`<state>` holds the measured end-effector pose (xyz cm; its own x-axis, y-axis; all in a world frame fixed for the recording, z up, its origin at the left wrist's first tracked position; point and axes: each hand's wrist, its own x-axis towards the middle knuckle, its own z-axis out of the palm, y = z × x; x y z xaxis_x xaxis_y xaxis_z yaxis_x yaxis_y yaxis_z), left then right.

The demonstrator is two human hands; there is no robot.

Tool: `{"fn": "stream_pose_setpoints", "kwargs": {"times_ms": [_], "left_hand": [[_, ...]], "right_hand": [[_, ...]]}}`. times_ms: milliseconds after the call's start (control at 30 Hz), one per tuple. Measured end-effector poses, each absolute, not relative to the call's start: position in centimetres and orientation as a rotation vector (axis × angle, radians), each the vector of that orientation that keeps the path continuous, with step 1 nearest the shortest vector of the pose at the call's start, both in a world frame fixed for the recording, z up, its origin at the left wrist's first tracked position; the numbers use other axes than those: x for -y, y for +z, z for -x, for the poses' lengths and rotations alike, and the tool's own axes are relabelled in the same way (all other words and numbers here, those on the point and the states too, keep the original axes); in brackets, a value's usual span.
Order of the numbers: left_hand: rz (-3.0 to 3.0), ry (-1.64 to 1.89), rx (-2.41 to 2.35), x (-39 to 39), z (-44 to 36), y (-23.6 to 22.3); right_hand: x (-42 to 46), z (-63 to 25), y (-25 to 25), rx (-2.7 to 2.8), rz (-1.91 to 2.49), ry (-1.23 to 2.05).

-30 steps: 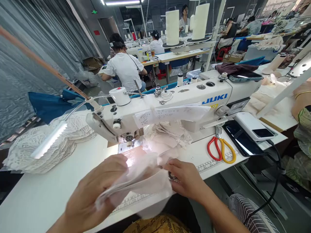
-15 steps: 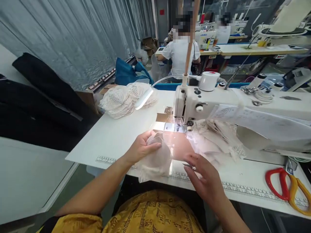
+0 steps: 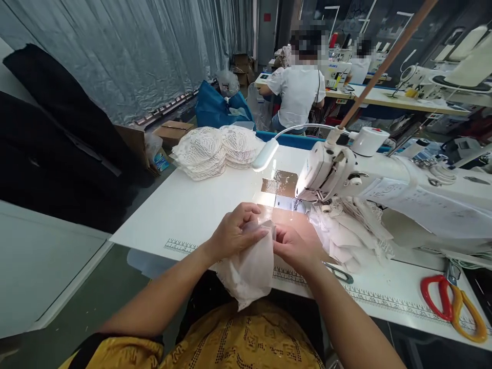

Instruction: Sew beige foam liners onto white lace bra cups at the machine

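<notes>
A thin, pale fabric piece (image 3: 249, 271) hangs from both hands over the front edge of the sewing table. My left hand (image 3: 236, 233) is closed on its upper left part, thumb on top. At the upper right edge, my right hand (image 3: 298, 248) pinches the same fabric, its fingertips partly hidden behind it. Small thread snips (image 3: 344, 275) lie on the table beside my right wrist. Behind the hands is the lit needle area of a white sewing machine (image 3: 319, 174). Right of that, more pale fabric pieces (image 3: 346, 233) lie in a loose heap.
Stacks of lacy white pieces (image 3: 202, 154) stand at the table's back left, near a lamp (image 3: 266, 155) on a bent neck. Red and yellow-handled scissors (image 3: 453, 302) lie at the right front. A printed ruler (image 3: 384, 302) runs along the front edge. A co-worker (image 3: 298, 87) sits beyond.
My right hand has let go of the snips, now on the table, and moved left to the fabric. The fabric now hangs longer and more unfolded. The view has tilted.
</notes>
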<state>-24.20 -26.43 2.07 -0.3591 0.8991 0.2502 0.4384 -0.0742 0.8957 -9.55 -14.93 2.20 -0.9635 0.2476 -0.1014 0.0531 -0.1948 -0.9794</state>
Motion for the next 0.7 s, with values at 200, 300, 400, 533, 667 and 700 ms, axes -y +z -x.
{"fn": "stream_pose_setpoints", "kwargs": {"times_ms": [200,300,400,533,667,700], "left_hand": [[-1.994,1.353,-1.879,27.3,25.7,1.0],[-1.981,1.373,-1.853,27.4,25.9,1.0],[-1.821,1.434,-1.803,27.4,25.6,1.2],[-1.675,1.488,-1.752,27.5,25.3,1.3],[-1.342,1.53,-1.73,28.3,27.0,2.0],[-1.22,1.51,-1.739,28.5,28.0,2.2]], "right_hand": [[17.6,11.6,1.9,1.719,0.687,2.116],[18.6,12.4,1.6,1.612,0.714,2.062],[19.0,13.1,1.4,1.573,0.761,1.985],[19.0,13.4,1.4,1.542,0.788,1.989],[18.3,11.8,1.6,1.446,0.738,2.267],[18.1,10.9,1.7,1.422,0.749,2.338]]}}
